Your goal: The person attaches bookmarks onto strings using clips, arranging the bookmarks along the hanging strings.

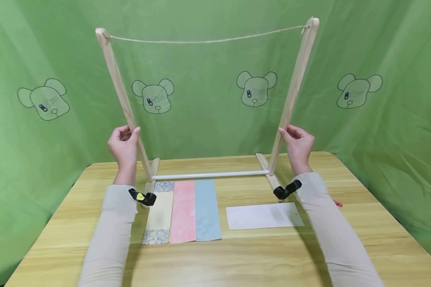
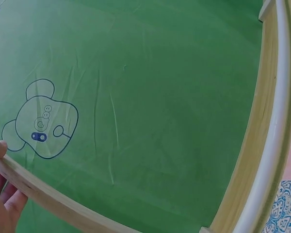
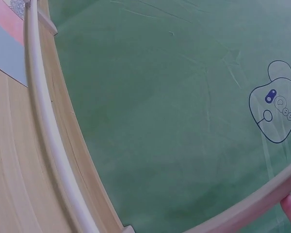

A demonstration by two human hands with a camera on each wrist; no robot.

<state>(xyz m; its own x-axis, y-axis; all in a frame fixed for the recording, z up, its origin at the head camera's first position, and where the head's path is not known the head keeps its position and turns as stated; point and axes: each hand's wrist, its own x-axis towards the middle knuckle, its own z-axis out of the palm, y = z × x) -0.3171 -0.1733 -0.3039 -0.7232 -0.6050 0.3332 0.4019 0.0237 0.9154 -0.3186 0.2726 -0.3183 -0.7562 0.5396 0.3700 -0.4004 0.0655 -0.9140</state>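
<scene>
A wooden frame stands upright at the back of the table, with two posts, feet, a white crossbar (image 1: 211,174) and a slack string (image 1: 208,41) tied between the post tops. My left hand (image 1: 125,149) pinches the left post (image 1: 119,85) between thumb and fingers, below its middle. On the other side, my right hand (image 1: 297,145) pinches the right post (image 1: 297,81) at about the same height. In the left wrist view the left post (image 2: 53,199) runs through the fingers. The right wrist view catches only some fingers at the right post (image 3: 247,211).
Three paper strips lie side by side below the crossbar: cream with blue pattern (image 1: 161,211), pink (image 1: 183,211) and blue (image 1: 207,211). A white strip (image 1: 263,216) lies crosswise to their right. Something red (image 1: 338,203) shows beside my right sleeve. Green cloth (image 1: 208,135) surrounds the table.
</scene>
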